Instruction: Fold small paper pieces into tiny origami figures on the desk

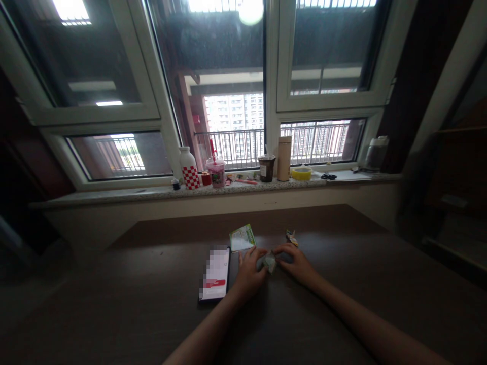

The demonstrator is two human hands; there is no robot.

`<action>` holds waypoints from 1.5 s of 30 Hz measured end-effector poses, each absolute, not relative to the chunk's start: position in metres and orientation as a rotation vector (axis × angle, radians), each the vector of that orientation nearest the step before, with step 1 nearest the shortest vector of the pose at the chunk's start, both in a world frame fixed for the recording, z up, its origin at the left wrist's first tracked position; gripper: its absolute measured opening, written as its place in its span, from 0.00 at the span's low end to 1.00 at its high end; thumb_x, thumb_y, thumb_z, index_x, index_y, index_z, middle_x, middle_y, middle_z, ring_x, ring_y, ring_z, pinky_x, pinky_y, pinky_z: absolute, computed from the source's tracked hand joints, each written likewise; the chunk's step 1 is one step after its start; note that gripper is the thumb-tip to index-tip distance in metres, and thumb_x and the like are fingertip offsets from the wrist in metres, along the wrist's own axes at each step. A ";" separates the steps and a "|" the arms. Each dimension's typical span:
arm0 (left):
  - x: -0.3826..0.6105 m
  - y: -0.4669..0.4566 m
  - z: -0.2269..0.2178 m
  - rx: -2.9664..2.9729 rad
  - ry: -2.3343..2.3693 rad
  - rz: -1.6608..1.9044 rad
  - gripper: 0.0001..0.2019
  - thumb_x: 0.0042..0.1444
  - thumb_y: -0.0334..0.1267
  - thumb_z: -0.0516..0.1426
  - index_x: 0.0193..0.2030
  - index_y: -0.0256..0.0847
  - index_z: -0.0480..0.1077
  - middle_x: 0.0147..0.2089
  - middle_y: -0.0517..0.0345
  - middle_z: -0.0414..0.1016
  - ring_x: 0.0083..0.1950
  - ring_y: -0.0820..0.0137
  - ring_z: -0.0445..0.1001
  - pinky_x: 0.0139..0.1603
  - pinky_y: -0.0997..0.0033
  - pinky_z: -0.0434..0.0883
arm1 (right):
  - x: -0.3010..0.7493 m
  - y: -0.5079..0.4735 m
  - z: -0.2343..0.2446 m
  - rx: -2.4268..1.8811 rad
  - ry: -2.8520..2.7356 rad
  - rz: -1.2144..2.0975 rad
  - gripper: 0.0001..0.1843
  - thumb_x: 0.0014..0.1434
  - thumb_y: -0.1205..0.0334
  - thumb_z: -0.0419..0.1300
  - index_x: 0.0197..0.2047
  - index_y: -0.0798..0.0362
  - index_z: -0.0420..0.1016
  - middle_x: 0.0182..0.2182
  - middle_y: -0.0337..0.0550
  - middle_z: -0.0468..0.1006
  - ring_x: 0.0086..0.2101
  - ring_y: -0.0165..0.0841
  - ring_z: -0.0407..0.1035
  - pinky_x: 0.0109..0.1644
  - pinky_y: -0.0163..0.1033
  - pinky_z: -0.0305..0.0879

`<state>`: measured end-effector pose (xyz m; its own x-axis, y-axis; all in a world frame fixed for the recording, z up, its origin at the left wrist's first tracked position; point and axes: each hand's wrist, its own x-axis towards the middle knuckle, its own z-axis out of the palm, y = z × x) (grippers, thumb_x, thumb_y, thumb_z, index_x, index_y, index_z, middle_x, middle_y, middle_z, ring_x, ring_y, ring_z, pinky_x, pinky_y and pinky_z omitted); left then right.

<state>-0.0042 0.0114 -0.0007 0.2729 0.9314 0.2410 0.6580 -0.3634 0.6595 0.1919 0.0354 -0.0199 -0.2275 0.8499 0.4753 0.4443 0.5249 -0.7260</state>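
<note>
My left hand (249, 270) and my right hand (297, 262) meet over a small folded piece of paper (270, 262) on the dark table (152, 304). Both pinch it from either side, fingers curled onto its edges. A green and white paper sheet (242, 238) lies just beyond my left hand. A phone (215, 273) with a lit white screen lies flat to the left of that hand. A small folded colourful paper scrap (291, 237) sits just past my right hand.
A stone windowsill (114, 192) runs along the far side under large windows. On it stand a red-checked white bottle (189, 168), a pink lidded cup (216, 171), a dark cup (267, 168), a tan flask (283, 158), a yellow tape roll (302, 174) and a kettle (376, 152).
</note>
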 end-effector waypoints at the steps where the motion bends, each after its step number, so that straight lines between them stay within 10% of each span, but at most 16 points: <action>1: -0.004 0.012 -0.001 2.119 1.449 0.856 0.19 0.54 0.33 0.54 0.53 0.45 0.69 0.61 0.52 0.70 0.70 0.56 0.54 0.71 0.38 0.38 | 0.192 0.036 -0.020 -1.066 -1.863 0.554 0.09 0.53 0.67 0.60 0.38 0.50 0.79 0.39 0.45 0.78 0.45 0.39 0.70 0.55 0.46 0.63; 45: -0.004 0.016 -0.011 2.294 1.573 0.921 0.08 0.52 0.39 0.61 0.39 0.45 0.78 0.50 0.55 0.77 0.62 0.52 0.63 0.67 0.39 0.50 | 0.190 0.036 -0.026 -1.103 -2.098 0.457 0.15 0.48 0.75 0.60 0.36 0.48 0.81 0.39 0.43 0.78 0.45 0.39 0.67 0.54 0.46 0.60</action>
